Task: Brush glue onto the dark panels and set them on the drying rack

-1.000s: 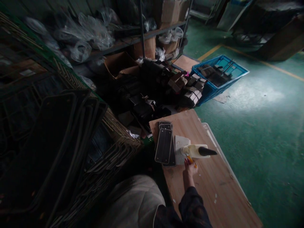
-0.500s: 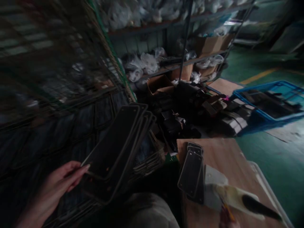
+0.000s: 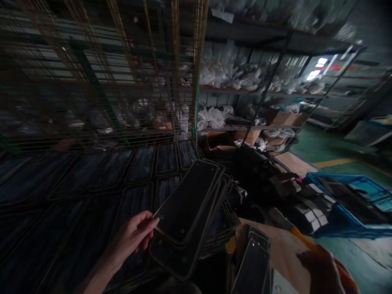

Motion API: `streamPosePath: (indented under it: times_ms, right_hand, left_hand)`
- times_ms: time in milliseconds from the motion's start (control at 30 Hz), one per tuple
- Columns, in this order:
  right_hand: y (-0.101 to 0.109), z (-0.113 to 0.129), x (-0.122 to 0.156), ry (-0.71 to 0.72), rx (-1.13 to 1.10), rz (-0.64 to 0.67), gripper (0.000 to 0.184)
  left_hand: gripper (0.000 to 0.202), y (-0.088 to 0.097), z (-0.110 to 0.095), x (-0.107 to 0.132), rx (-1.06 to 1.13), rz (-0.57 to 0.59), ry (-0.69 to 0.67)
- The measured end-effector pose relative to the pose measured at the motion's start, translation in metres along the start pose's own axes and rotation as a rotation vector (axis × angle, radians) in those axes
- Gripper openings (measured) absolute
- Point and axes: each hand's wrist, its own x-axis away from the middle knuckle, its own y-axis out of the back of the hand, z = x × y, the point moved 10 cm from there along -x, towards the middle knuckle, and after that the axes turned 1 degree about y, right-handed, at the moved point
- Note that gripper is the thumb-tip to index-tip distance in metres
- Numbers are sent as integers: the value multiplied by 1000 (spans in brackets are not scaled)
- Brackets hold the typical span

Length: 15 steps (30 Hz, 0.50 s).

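My left hand (image 3: 134,234) pinches the near left edge of several thin black plates (image 3: 188,200). They are fanned out, with rounded corners, pale edges and small holes near the ends. The plates are tilted over rows of similar dark rectangular pieces (image 3: 104,171) laid in a wire rack. More black plates (image 3: 254,261) lie overlapped on a wooden board (image 3: 286,241) at lower right. Over that board is a blurred orange and dark red shape (image 3: 324,261), perhaps my right sleeve. Motion smears my right hand too much to make out its fingers.
Wire mesh with a green post (image 3: 196,110) rises behind the rack. Shelves beyond hold plastic bags (image 3: 216,116) and a cardboard box (image 3: 284,117). Dark bundles (image 3: 306,208) and a blue crate (image 3: 346,226) stand to the right on the green floor.
The view has tilted up and turned left. My left hand still holds the plates. The orange and dark red shape now covers part of the board, where a pale dark-handled tool showed before.
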Motion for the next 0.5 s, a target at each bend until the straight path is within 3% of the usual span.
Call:
streamPosePath:
  times_ms: [67,133,267,367,500]
  right_hand:
    - [-30,64,-9,47,-38,22,45]
    - [-77,117,-14,79,-117,168,41]
    - [-163,203,-12,364,-19,456,33]
    - [-200,237,-10,580,155,509,30]
    - [-227,249,-18,697,344,474,29]
  left_hand:
    - [44,0,0,-3,28,24,-44]
    - [44,0,-1,-7,53,49,-87]
    - [42,0,-1,-10,74,79,-155]
    - [40,2,-3,-8,99,79,-198]
    - [38,5,-4,-6,149,86,-236]
